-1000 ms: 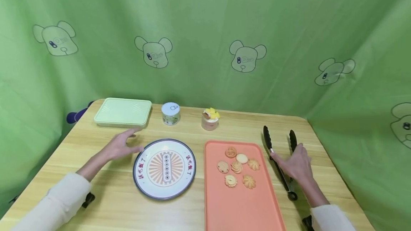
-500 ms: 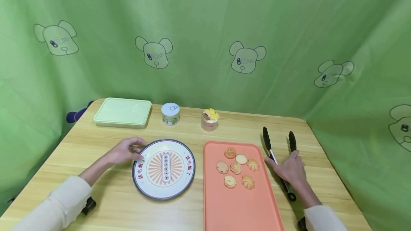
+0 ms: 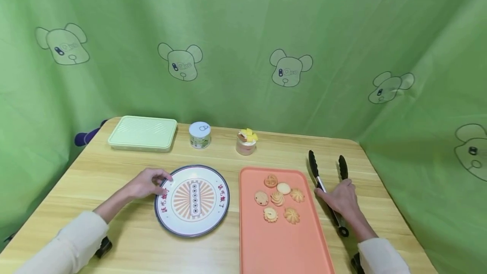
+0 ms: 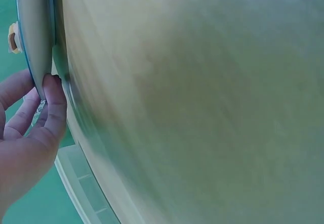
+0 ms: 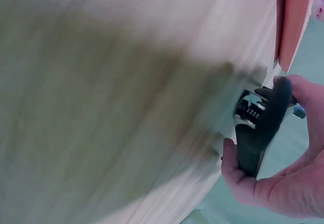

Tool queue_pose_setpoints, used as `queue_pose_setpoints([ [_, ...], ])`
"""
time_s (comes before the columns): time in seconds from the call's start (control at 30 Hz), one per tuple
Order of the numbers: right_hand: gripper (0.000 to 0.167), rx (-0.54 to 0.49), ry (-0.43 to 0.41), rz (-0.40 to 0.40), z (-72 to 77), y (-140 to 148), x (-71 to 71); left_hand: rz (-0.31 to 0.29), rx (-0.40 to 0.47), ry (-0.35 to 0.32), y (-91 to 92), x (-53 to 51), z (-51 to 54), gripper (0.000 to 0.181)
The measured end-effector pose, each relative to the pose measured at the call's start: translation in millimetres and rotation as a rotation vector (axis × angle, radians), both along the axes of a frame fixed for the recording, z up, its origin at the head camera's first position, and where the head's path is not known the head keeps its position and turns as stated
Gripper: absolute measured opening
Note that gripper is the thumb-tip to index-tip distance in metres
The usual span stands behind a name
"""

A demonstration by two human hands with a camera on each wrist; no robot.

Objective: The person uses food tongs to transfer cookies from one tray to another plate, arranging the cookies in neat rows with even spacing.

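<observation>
My left hand [image 3: 146, 184] pinches the left rim of a white plate [image 3: 207, 223] with a dark blue edge and red lettering. In the left wrist view the plate [image 4: 36, 32] is edge-on, held between thumb and fingers. On the right, my right hand [image 3: 344, 200] grips a pair of black-tipped metal tongs [image 3: 313, 164] across both arms, which are spread apart. The right wrist view shows thumb and fingers on opposite sides of the tongs [image 5: 249, 150]. Between the hands lies a coral tray [image 3: 283, 250] bearing several cookies [image 3: 277, 198].
Along the back of the wooden table [image 3: 114, 172] stand a pale green lidded box [image 3: 143, 132], a small can [image 3: 199, 135] and a dessert cup [image 3: 246, 142] with yellow topping. Green curtains [image 3: 236, 12] enclose the back and sides.
My left hand has come down onto the plate's rim and now pinches it. My right hand has settled on the tongs, fingers closing round both arms.
</observation>
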State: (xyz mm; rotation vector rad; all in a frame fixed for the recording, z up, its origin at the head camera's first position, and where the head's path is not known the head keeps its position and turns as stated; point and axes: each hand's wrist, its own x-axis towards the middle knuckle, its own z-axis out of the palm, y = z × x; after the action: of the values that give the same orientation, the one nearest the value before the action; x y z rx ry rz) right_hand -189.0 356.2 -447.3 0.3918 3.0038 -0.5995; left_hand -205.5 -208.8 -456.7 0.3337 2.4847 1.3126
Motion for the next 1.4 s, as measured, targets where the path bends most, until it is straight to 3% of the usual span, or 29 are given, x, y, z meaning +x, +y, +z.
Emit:
queue_pose_setpoints([
  [0.23, 0.100, -0.062, 0.124, -0.074, 2.4, 2, -4.5, -0.009, -0.029, 0.001, -0.4, 2.8, 4.7, 0.038],
  [0.43, 0.110, -0.019, 0.173, -0.053, 16.1, 3, -7.1, -0.009, -0.022, -0.001, 1.8, 2.1, 6.4, 0.039],
  [0.7, 0.113, 0.054, 0.208, 0.091, 27.7, 1, -6.1, -0.009, -0.005, -0.006, 1.6, 2.7, 5.4, 0.040],
  [0.9, 0.109, 0.080, 0.163, 0.242, 33.7, -4, -4.3, 0.011, -0.018, -0.022, 1.7, 1.8, 4.6, 0.039],
  [1.4, 0.099, 0.078, 0.089, 0.461, 41.3, -27, -1.0, 0.012, -0.016, -0.018, 2.9, 2.9, 4.8, 0.040],
])
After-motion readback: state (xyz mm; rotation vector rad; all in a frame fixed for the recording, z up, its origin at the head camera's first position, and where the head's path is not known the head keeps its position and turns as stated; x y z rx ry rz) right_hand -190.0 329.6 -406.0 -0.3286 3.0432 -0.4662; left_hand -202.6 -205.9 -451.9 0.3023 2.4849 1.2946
